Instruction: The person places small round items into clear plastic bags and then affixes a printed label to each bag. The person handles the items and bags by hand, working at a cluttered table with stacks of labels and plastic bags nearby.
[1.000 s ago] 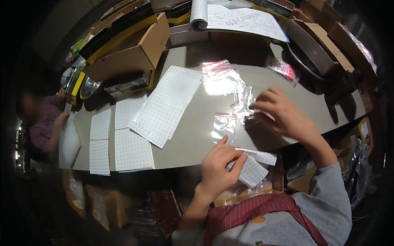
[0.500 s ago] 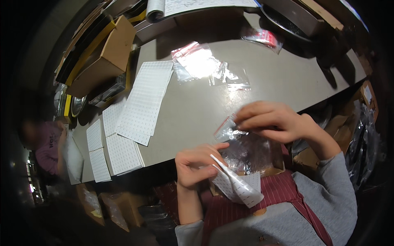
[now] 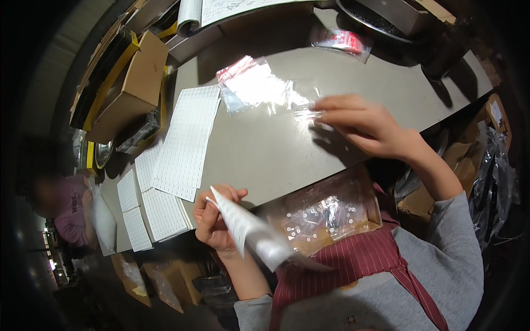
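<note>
My left hand point(image 3: 212, 218) is closed on a curled sheet of white labels point(image 3: 256, 240), pinched between thumb and fingers; the sheet is smeared by motion. My right hand point(image 3: 367, 124) reaches over the table with its fingers stretched out. Its fingertips are at the edge of a clear zip bag point(image 3: 305, 114) in a pile of glossy zip bags point(image 3: 256, 85). I cannot see its thumb tip. At my lap stands a cardboard box point(image 3: 372, 220) with clear bags in it, holding small white ring-like pieces point(image 3: 309, 218).
White label sheets point(image 3: 185, 138) and smaller stacks point(image 3: 163, 212) lie on the left of the table point(image 3: 265, 149). A bag with red print point(image 3: 345, 42), a dark round tray point(image 3: 375, 25) and a brown carton point(image 3: 138, 83) stand around. Another person point(image 3: 72, 209) is at far left.
My right hand has left the small zip bag near the box and moved up to the bag pile. My left hand has shifted left with the label sheet. The small bag now lies in the box.
</note>
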{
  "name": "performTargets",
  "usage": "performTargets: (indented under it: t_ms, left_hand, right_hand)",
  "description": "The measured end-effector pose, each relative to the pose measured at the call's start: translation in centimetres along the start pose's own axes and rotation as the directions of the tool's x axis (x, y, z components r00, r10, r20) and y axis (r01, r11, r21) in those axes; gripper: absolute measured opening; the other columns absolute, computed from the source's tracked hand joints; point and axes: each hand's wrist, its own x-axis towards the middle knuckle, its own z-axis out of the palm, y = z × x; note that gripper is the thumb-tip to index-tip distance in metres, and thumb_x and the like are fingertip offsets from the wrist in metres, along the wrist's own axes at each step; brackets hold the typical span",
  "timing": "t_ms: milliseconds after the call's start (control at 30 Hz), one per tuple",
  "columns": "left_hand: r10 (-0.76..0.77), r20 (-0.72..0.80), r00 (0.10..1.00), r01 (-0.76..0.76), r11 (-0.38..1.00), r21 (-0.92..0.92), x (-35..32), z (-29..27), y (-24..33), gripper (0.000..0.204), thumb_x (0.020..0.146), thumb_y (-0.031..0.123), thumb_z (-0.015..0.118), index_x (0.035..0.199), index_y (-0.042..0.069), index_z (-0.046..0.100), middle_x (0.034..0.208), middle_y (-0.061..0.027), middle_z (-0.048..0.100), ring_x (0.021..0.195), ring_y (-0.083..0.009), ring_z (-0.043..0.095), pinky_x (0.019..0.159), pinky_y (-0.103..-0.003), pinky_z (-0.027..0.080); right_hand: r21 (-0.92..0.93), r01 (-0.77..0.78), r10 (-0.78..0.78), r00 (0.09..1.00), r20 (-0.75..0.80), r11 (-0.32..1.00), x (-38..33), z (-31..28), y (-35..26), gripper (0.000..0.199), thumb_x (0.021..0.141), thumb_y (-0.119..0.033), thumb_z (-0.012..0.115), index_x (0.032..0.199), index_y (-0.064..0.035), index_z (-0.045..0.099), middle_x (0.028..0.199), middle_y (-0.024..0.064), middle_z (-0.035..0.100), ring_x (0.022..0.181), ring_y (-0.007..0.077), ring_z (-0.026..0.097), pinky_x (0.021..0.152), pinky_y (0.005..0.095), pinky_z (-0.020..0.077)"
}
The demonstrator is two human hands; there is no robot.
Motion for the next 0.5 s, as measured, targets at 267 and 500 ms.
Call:
performTargets:
  t_ms: [267,500]
  left_hand:
    - [-0.021,-0.106,0.994,0.047,0.969,0.243,1.8,1.5,-1.3,0.011,0.097,0.006,0.066,0.099,-0.004,0.069,0.092,-0.0089,0.072,0.08,-0.0116,0.066,0.077,-0.022,0.05]
    - [-0.036,0.01,0.999,0.028,0.898,0.439,0.9,1.4,-1.4,0.011,0.087,-0.002,0.068,0.093,-0.009,0.074,0.088,-0.0084,0.071,0.079,-0.0133,0.061,0.073,-0.026,0.045]
  right_hand:
    - [-0.635,0.137,-0.02,0.982,0.188,0.76,1.2,1.3,0.6,0.015,0.092,-0.014,0.066,0.097,0.0001,0.062,0.105,0.0098,0.067,0.097,0.0294,0.065,0.085,0.0415,0.0528]
    - [0.658,-0.527,0.352,0.85,0.393,0.538,4.3,-0.5,-0.9,0.029,0.101,-0.028,0.062,0.093,0.0003,0.061,0.078,0.0064,0.059,0.076,0.0165,0.063,0.067,0.0361,0.0505]
